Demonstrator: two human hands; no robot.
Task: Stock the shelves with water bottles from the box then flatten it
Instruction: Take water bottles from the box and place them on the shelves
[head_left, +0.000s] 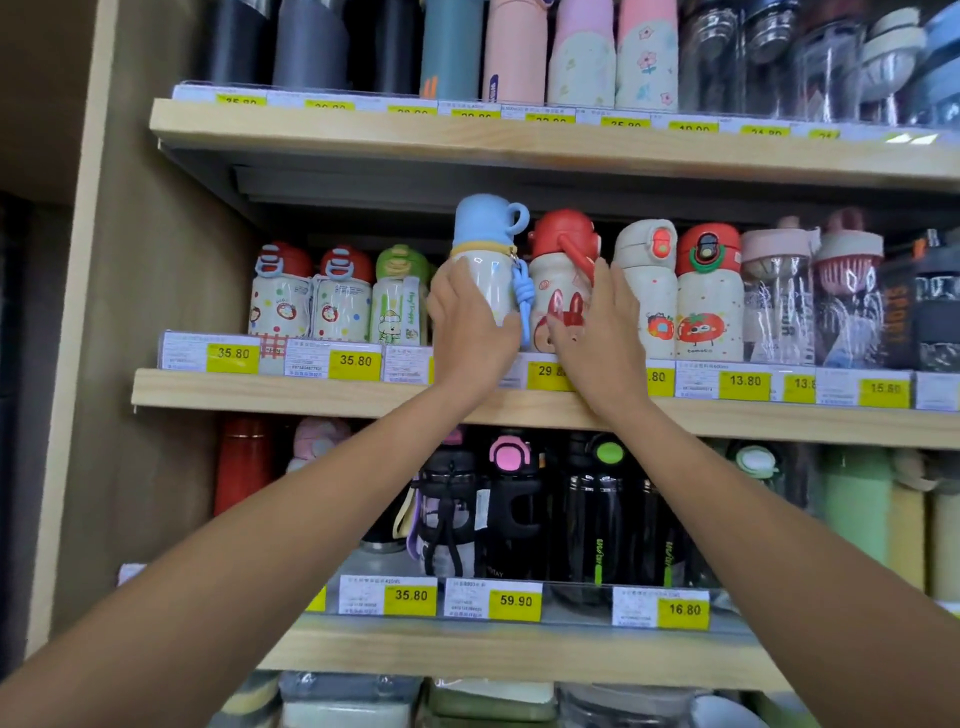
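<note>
Left hand (470, 332) grips glossy blue-capped bottle (485, 234); right hand (597, 332) lies flat against rabbit-print bottle (553, 291).

Two hands (470, 325), three wooden shelves (311, 395) — four red-capped bottles (563, 234) on the middle.

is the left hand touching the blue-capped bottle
Touching. The head view shows the left hand wrapped around the blue-capped bottle, gripping its white body.

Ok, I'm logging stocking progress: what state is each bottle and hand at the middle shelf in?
blue-capped bottle: upright, capped, base hidden.
rabbit bottle: upright, capped, in the row.
left hand: grips the blue-capped bottle.
right hand: straight fingers touch the rabbit bottle.
</note>
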